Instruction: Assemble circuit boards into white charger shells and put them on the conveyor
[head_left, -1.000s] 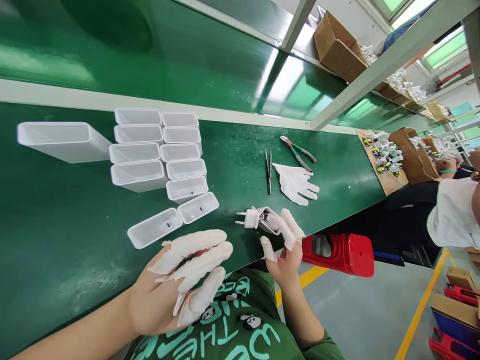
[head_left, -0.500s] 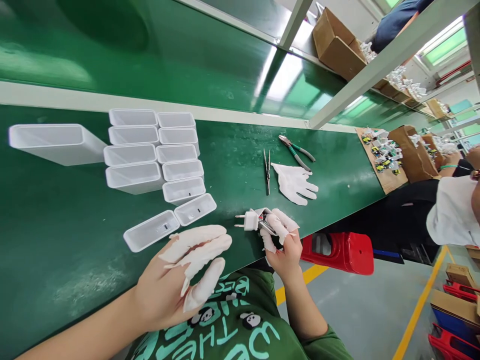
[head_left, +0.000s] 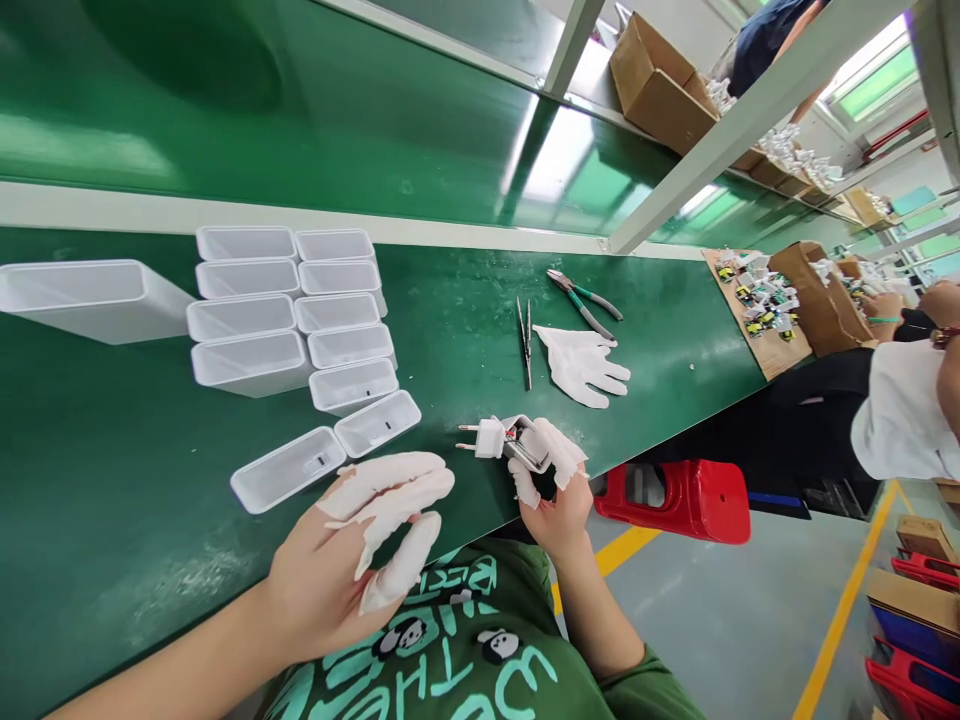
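My left hand (head_left: 360, 540), its fingers wrapped in white finger covers, hovers near the table's front edge with fingers stretched and thumb apart, holding nothing. Just beyond its fingertips, my right hand (head_left: 556, 495) grips a white two-pin plug adapter (head_left: 491, 438) by its body, pins pointing left. Its housing looks open, with small red and metal parts inside; covered fingers hide the rest. Closest to my left hand are two shallow white plastic cases (head_left: 289, 470), end to end. Past the adapter lie tweezers (head_left: 524, 345), green-handled cutting pliers (head_left: 581, 300) and a white glove (head_left: 583, 368).
Rows of tall white plastic cases (head_left: 247, 318) stand at the left of the green table (head_left: 442, 300). At the right end, a cardboard sheet (head_left: 776, 362) bears small assemblies beside a cardboard box (head_left: 814, 310). A red stool (head_left: 720, 500) and a co-worker's white sleeve (head_left: 896, 410) are to the right.
The whole view has shifted slightly, with the table items a little further left. My right hand has turned the adapter slightly, showing more of its opening. My left hand stays open.
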